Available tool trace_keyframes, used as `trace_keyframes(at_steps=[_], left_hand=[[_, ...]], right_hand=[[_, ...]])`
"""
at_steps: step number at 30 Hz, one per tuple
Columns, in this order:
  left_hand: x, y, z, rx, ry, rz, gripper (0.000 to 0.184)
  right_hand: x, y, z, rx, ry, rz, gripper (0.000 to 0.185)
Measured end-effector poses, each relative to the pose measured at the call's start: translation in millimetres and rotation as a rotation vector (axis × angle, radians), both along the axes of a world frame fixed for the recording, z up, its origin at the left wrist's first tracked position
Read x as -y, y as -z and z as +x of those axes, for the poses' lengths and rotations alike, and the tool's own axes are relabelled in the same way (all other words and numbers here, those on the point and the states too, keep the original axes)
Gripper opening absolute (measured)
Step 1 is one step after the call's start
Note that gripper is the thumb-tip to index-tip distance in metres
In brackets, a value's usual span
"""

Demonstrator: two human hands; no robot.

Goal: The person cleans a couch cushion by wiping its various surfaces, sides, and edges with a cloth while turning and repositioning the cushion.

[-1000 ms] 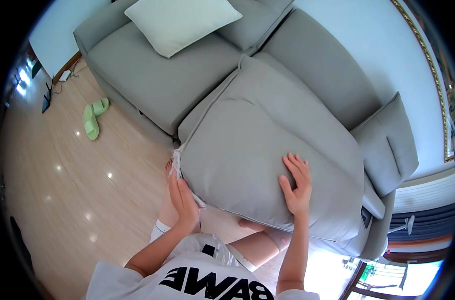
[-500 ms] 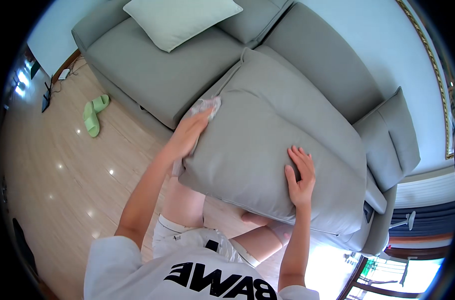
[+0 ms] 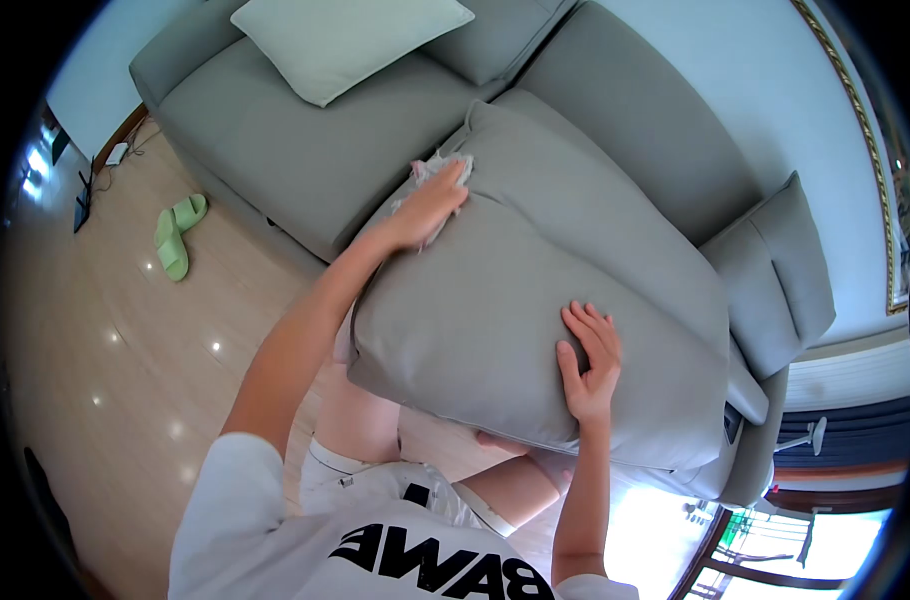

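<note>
A large grey cushion [image 3: 495, 300] lies tilted over the seat of a grey sofa [image 3: 285, 150], its near edge above my legs. On its upper left edge my left hand [image 3: 433, 208] presses a crumpled pale cloth [image 3: 445, 168], fingers closed over it. Farther right, my right hand [image 3: 590, 365] rests flat on the cushion's top with its fingers spread and holds nothing.
A cream pillow [image 3: 345, 40] sits on the sofa's left seat. Green slippers [image 3: 178, 238] lie on the wooden floor [image 3: 125, 380] at left. A smaller grey cushion [image 3: 775, 275] leans at the right end, near a window [image 3: 795, 545].
My left hand has moved with the cloth from the cushion's near left corner up along its left edge onto the upper part. My right hand has stayed in nearly the same place.
</note>
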State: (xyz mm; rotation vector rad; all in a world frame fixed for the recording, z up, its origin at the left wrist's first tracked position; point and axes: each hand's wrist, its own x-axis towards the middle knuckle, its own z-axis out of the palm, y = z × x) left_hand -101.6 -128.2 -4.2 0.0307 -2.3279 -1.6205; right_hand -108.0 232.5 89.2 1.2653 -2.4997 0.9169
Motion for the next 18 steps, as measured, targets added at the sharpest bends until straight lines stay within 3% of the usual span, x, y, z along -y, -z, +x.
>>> trace_keyframes(at_steps=[5, 10, 15, 18], left_hand=[[-4, -3, 0, 0.046, -0.042, 0.065, 0.076], [-34, -68, 111, 0.317, 0.043, 0.202, 0.075], [-43, -102, 207, 0.591, 0.113, 0.184, 0.079], [-65, -112, 243, 0.274, 0.18, -0.037, 0.072]], right_hand=[[0, 6, 0, 0.028, 0.017, -0.036, 0.034], [-4, 5, 0, 0.019, 0.014, -0.021, 0.034], [-4, 4, 1, 0.004, 0.005, -0.026, 0.033], [-4, 4, 4, -0.014, 0.007, -0.026, 0.033]])
